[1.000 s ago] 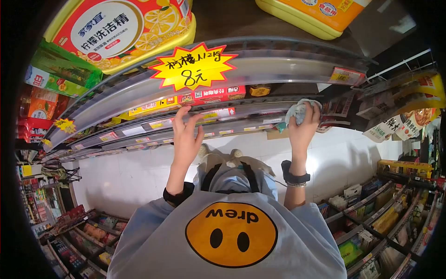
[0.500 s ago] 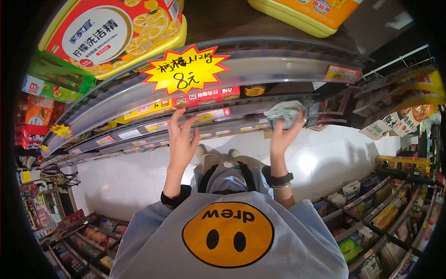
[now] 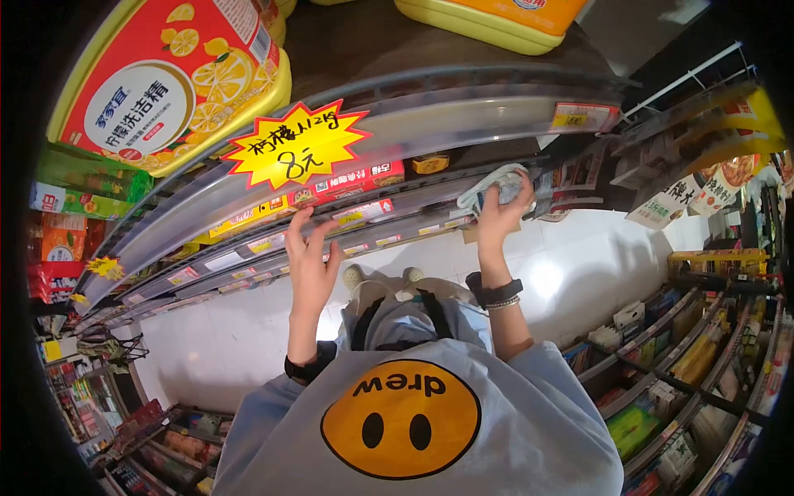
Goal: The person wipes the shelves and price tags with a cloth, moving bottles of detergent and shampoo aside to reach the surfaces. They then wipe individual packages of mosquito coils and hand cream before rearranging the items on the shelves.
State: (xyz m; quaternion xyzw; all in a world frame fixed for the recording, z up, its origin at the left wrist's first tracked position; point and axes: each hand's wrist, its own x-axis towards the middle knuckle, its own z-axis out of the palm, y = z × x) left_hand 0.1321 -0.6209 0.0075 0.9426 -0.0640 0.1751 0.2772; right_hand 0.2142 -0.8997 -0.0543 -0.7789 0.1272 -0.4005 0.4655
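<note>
My right hand (image 3: 503, 211) is closed round a crumpled pale blue-green cloth (image 3: 488, 183), with part of it spilling out to the left of the fingers. The cloth is at the right part of a lower shelf (image 3: 447, 186); whether it presses on the surface I cannot tell. My left hand (image 3: 311, 264) holds nothing, its fingers spread and a little bent. It is nearest the front edge of the lower shelves, below a red and yellow box (image 3: 347, 183). Above it, a yellow starburst price sign (image 3: 296, 145) hangs on the upper shelf's edge (image 3: 447, 109).
A large red-labelled detergent bottle (image 3: 165, 91) stands at the upper left, an orange-labelled container (image 3: 496, 21) at the top. Printed packets (image 3: 703, 194) hang at the right. Stocked racks (image 3: 662, 380) stand behind me on the pale tiled floor (image 3: 571, 264).
The view has shifted, so the shelves and bottles sit further left. The cloth has changed from a compact bundle to a looser shape. My left hand remains spread near the shelf edge.
</note>
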